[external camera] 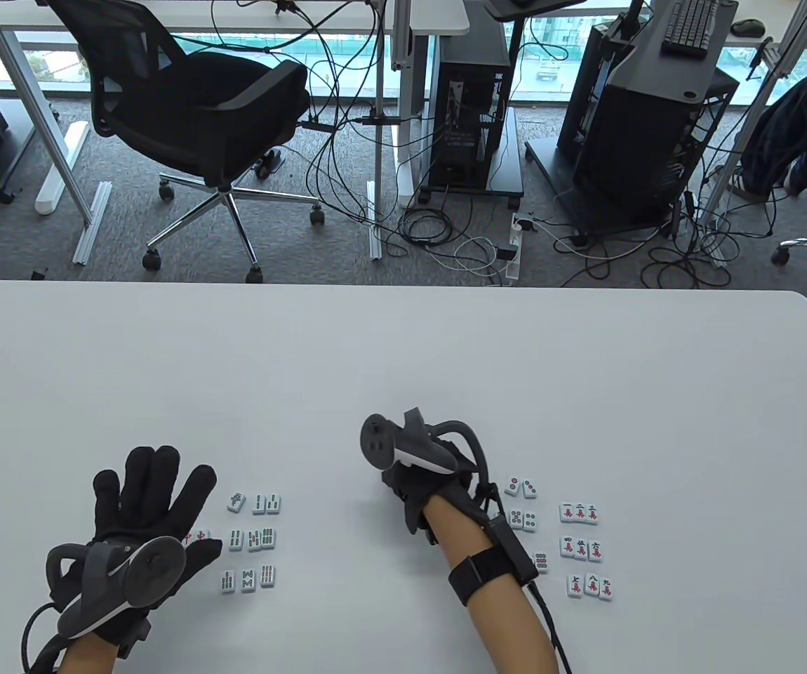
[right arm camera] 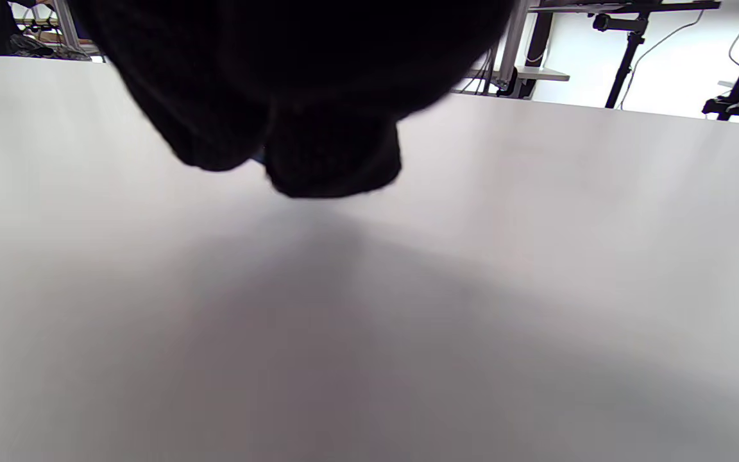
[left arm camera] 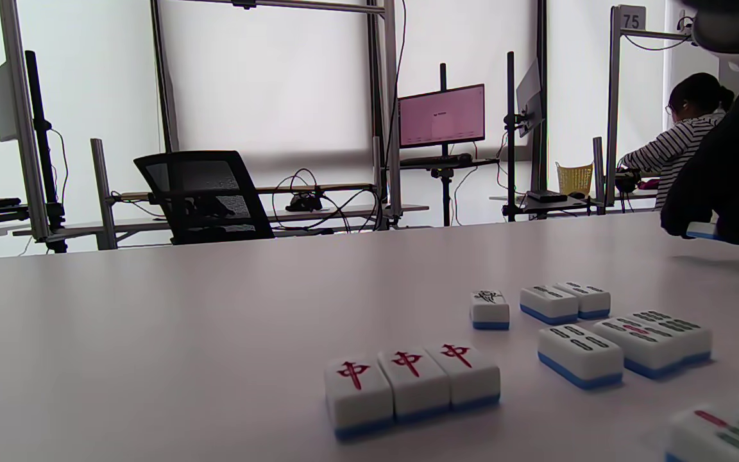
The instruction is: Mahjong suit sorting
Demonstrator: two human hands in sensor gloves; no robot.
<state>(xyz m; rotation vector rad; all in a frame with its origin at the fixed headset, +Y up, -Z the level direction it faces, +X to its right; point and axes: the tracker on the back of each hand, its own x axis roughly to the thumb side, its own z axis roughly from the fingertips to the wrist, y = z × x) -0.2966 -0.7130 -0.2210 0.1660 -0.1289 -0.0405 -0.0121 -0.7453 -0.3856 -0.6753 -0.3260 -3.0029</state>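
Note:
My left hand (external camera: 154, 484) lies flat on the white table (external camera: 403, 365) with its fingers spread, partly over a row of three red-character tiles (left arm camera: 411, 385). To its right stands a block of bamboo tiles (external camera: 252, 540), also seen as bamboo tiles (left arm camera: 600, 333) in the left wrist view. My right hand (external camera: 403, 491) hovers mid-table with curled fingers (right arm camera: 331, 160) that pinch one blue-backed tile (left arm camera: 701, 230); its face is hidden. Right of that forearm lie dot tiles (external camera: 521, 502) and a three-row block of character tiles (external camera: 584, 551).
The far half of the table is bare white surface. Beyond its far edge are an office chair (external camera: 193, 112), cables and computer towers (external camera: 470, 98) on the floor. A person (left arm camera: 684, 141) sits at another desk in the background.

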